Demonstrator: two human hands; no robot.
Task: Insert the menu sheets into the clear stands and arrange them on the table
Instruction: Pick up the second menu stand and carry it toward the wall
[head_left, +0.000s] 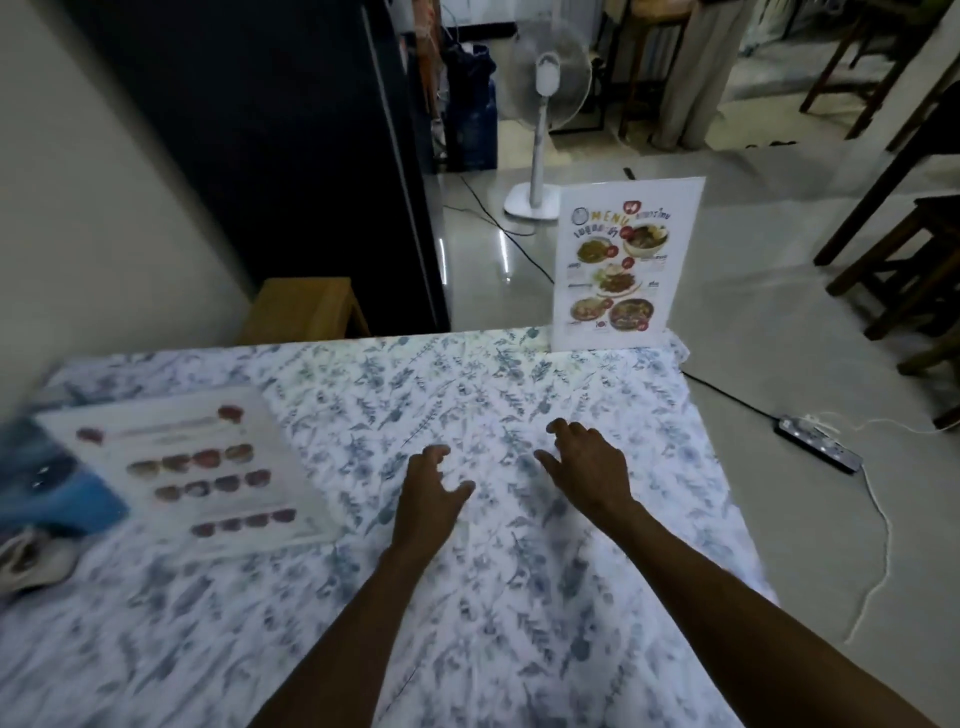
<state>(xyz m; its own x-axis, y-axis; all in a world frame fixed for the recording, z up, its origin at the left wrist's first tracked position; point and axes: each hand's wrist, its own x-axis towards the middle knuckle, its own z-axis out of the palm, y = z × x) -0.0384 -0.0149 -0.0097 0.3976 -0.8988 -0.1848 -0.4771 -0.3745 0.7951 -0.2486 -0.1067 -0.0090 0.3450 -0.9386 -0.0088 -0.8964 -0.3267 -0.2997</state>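
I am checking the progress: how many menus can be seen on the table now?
2. One menu stands upright in a clear stand at the table's far right corner. The other menu lies flat on the left side. More may lie hidden outside the view.

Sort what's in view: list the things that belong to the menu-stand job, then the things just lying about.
Job:
- upright clear stand with the colourful food menu, far table edge
- flat menu sheet with rows of dishes, at left
- left hand, right hand, both empty

Lying about:
- blue cloth
- white pedestal fan
- black power strip
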